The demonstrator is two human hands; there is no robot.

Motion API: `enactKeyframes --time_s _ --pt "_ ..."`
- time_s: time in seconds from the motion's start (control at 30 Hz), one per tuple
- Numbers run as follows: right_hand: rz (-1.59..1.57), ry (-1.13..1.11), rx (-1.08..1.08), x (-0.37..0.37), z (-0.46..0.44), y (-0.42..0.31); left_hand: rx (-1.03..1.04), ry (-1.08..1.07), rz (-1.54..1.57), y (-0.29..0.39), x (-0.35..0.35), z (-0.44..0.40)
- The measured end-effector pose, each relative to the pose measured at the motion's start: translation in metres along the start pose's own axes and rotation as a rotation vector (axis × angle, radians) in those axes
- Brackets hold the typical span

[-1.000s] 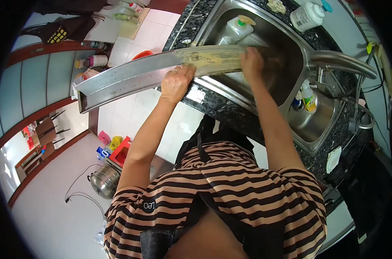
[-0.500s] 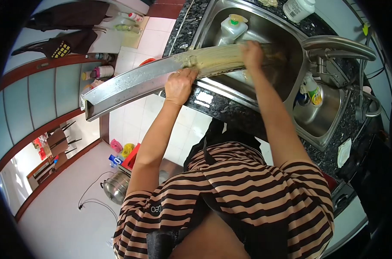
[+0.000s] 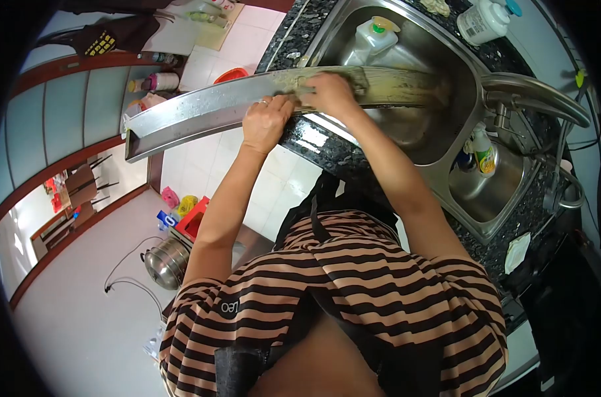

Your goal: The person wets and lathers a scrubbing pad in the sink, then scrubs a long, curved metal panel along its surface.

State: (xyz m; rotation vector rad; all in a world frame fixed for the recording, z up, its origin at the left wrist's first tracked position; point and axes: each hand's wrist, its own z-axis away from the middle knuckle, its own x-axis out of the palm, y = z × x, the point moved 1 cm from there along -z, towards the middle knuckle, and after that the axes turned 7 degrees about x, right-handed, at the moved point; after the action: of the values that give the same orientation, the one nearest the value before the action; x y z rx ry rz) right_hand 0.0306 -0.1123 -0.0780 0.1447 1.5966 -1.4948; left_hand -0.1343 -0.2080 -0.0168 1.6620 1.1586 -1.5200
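A long metal panel with raised edges lies across the sink's front rim, its right end down in the large basin and its left end out over the floor. Yellowish grease or residue streaks its right half. My left hand is closed over the panel's near edge. On the panel's surface, just right of it, rests my right hand, fingers curled and smeared by motion. Whatever is under those fingers cannot be made out. Behind the panel, a clear bottle with a green and yellow top lies in the basin.
The steel sink has a faucet on its right and a smaller basin holding a spray bottle. A white tub stands on the dark granite counter. A metal pot sits lower left.
My right hand has slid left along the panel, from over the basin to beside my left hand. My left hand keeps its hold on the edge. The view has shifted slightly.
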Motion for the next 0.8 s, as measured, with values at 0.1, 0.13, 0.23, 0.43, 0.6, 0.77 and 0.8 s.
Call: enactKeyframes --time_s 0.1,0.13,0.23,0.43,0.6,0.77,0.8 --pt "0.0 -0.122 -0.124 0.01 -0.001 -0.009 -0.069 -0.004 -0.011 0.0 0.011 0.009" --pt "-0.011 -0.14 -0.136 0.007 0.003 0.01 -0.072 -0.005 -0.008 0.001 0.01 0.012" --pt "-0.044 -0.19 -0.047 -0.025 0.017 0.061 -0.094 0.001 0.015 0.006 0.006 0.017" --pt "-0.042 -0.277 0.111 -0.047 0.019 0.042 -0.105 -0.055 0.073 -0.012 -0.035 0.046" --pt "0.024 -0.213 -0.234 -0.008 0.026 -0.055 -0.048 -0.037 0.055 -0.022 -0.032 0.052" --pt "-0.006 -0.082 -0.278 -0.005 0.051 -0.045 -0.038 0.003 0.056 -0.024 -0.033 0.049" --pt "0.103 -0.092 -0.238 -0.007 0.052 -0.031 -0.044 0.004 0.048 -0.024 -0.032 0.05"
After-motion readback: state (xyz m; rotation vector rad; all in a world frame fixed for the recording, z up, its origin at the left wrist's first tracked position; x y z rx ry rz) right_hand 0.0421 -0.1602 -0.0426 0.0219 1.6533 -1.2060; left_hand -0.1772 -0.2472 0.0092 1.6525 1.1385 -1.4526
